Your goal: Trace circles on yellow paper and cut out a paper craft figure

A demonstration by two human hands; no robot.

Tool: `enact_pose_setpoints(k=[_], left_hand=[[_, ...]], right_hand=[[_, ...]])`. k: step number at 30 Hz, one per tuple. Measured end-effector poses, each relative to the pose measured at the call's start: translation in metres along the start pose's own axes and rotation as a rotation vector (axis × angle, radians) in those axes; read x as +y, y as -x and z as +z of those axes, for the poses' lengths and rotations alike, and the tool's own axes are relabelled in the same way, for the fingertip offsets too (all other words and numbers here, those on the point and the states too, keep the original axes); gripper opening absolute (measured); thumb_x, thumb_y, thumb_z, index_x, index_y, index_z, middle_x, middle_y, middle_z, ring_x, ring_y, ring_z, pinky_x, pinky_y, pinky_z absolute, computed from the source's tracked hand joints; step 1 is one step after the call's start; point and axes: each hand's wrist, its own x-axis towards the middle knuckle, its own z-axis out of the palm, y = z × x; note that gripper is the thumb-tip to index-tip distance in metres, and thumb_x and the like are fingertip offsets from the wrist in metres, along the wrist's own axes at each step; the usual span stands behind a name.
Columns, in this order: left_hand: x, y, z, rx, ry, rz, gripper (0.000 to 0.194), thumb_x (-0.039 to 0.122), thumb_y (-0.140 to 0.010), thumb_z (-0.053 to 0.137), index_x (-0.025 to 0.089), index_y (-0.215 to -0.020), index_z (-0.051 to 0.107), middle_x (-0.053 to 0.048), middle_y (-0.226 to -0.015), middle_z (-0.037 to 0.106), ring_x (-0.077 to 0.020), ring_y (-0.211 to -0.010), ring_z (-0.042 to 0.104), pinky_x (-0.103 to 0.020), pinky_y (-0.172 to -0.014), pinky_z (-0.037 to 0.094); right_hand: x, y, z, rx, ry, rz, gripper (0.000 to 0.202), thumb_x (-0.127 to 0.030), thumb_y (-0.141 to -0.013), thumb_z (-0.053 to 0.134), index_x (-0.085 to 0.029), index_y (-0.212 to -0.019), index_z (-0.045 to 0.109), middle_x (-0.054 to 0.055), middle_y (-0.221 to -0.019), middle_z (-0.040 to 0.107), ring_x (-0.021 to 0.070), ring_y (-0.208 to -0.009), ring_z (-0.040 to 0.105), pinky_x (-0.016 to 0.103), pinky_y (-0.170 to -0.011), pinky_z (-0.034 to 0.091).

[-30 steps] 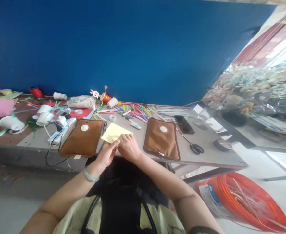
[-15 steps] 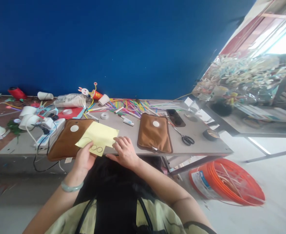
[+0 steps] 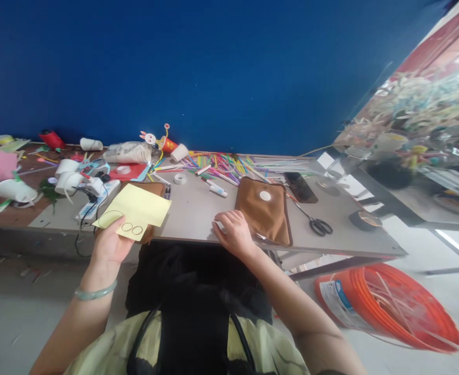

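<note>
A yellow paper sheet [image 3: 141, 204] with circles drawn on its lower part is held in my left hand [image 3: 112, 244], above a brown pouch [image 3: 159, 189] that it mostly covers. My right hand [image 3: 235, 233] is at the table's front edge, its fingers bent together; whether anything small is between them is hidden. Just right of it lies a second brown pouch [image 3: 263, 212] with a white round spot. Behind the hands are a white marker [image 3: 218, 191] and a small white tape roll [image 3: 180, 179].
Black-handled scissors [image 3: 320, 226], a phone [image 3: 300, 187] and a dark tape roll [image 3: 365, 220] lie at right. A power strip [image 3: 98, 200] and paper cups [image 3: 68, 181] stand left. Colourful straws [image 3: 229, 165] line the back. An orange bucket [image 3: 346, 299] lies on the floor.
My left hand has carried the yellow paper left. My right hand has come away from the paper and moved right, near the second pouch. The camera view has turned slightly left.
</note>
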Motion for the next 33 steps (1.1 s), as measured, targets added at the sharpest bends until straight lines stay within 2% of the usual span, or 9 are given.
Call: enact_pose_setpoints(k=[4,7,11,15,19,23,29,31,33], left_hand=[[0.0,0.001,0.005,0.008,0.006,-0.03,0.036,0.007,-0.091,0.05,0.018,-0.12,0.069,-0.01,-0.115,0.076,-0.0202,-0.1,0.073,-0.036,-0.085,0.064],[0.001,0.003,0.008,-0.003,-0.004,-0.04,0.039,0.007,-0.09,0.053,0.018,-0.124,0.068,-0.01,-0.121,0.074,-0.0218,-0.108,0.071,-0.037,-0.09,0.062],[0.003,0.004,0.005,-0.036,-0.027,-0.029,0.045,0.006,-0.087,0.053,0.022,-0.126,0.067,-0.006,-0.116,0.076,-0.0212,-0.108,0.071,-0.039,-0.096,0.061],[0.002,-0.003,0.005,-0.055,-0.034,-0.094,0.047,0.003,-0.09,0.046,0.021,-0.128,0.065,-0.006,-0.113,0.077,-0.0187,-0.101,0.073,-0.035,-0.094,0.061],[-0.005,-0.01,0.013,-0.053,-0.053,-0.125,0.045,0.006,-0.09,0.049,0.021,-0.129,0.065,-0.008,-0.114,0.077,-0.0206,-0.103,0.073,-0.034,-0.093,0.062],[-0.011,-0.013,0.033,-0.105,-0.067,-0.14,0.046,0.006,-0.085,0.058,0.02,-0.128,0.064,-0.01,-0.117,0.075,-0.0255,-0.106,0.073,-0.041,-0.093,0.062],[-0.016,-0.021,0.078,-0.222,-0.146,-0.25,0.031,0.006,-0.085,0.059,0.013,-0.114,0.068,-0.01,-0.098,0.077,-0.023,-0.086,0.076,-0.038,-0.08,0.064],[-0.018,-0.029,0.095,-0.255,-0.191,-0.313,0.021,0.007,-0.085,0.062,0.011,-0.105,0.069,-0.01,-0.09,0.076,-0.0223,-0.08,0.075,-0.036,-0.077,0.064],[-0.021,-0.038,0.112,-0.293,-0.217,-0.377,0.013,0.009,-0.084,0.064,0.01,-0.096,0.069,-0.01,-0.083,0.075,-0.022,-0.076,0.075,-0.035,-0.075,0.063]], right_hand=[[0.017,0.008,-0.012,0.024,0.034,-0.001,0.014,-0.023,-0.097,0.053,-0.019,-0.087,0.062,0.004,-0.077,0.069,0.0185,-0.073,0.058,0.033,-0.08,0.04],[0.05,0.024,-0.03,0.077,0.123,0.108,0.016,-0.027,-0.095,0.055,-0.02,-0.084,0.064,0.005,-0.078,0.069,0.0194,-0.076,0.061,0.034,-0.083,0.04],[0.116,0.063,-0.072,0.143,0.403,0.521,0.022,-0.03,-0.09,0.053,-0.018,-0.083,0.069,0.008,-0.077,0.068,0.0242,-0.081,0.06,0.037,-0.083,0.039],[0.164,0.1,-0.117,-0.079,0.603,0.909,0.029,-0.035,-0.083,0.057,-0.015,-0.091,0.077,0.016,-0.092,0.069,0.0307,-0.089,0.056,0.041,-0.081,0.037],[0.177,0.11,-0.138,-0.356,0.62,1.076,0.039,-0.042,-0.087,0.059,-0.015,-0.108,0.079,0.021,-0.107,0.068,0.033,-0.099,0.057,0.041,-0.082,0.038],[0.181,0.103,-0.145,-0.527,0.563,1.09,0.034,-0.035,-0.091,0.057,-0.014,-0.106,0.079,0.02,-0.1,0.07,0.0301,-0.093,0.061,0.037,-0.074,0.038],[0.201,0.095,-0.155,-0.574,0.545,1.101,0.027,-0.039,-0.077,0.076,-0.012,-0.075,0.079,0.026,-0.096,0.068,0.0349,-0.095,0.062,0.046,-0.071,0.032],[0.206,0.096,-0.155,-0.585,0.493,1.158,0.029,-0.037,-0.069,0.082,-0.014,-0.056,0.071,0.025,-0.084,0.068,0.0331,-0.087,0.063,0.046,-0.068,0.033],[0.208,0.101,-0.153,-0.491,0.448,1.183,0.036,-0.034,-0.064,0.086,-0.018,-0.043,0.061,0.019,-0.066,0.064,0.0291,-0.074,0.064,0.044,-0.064,0.034]])
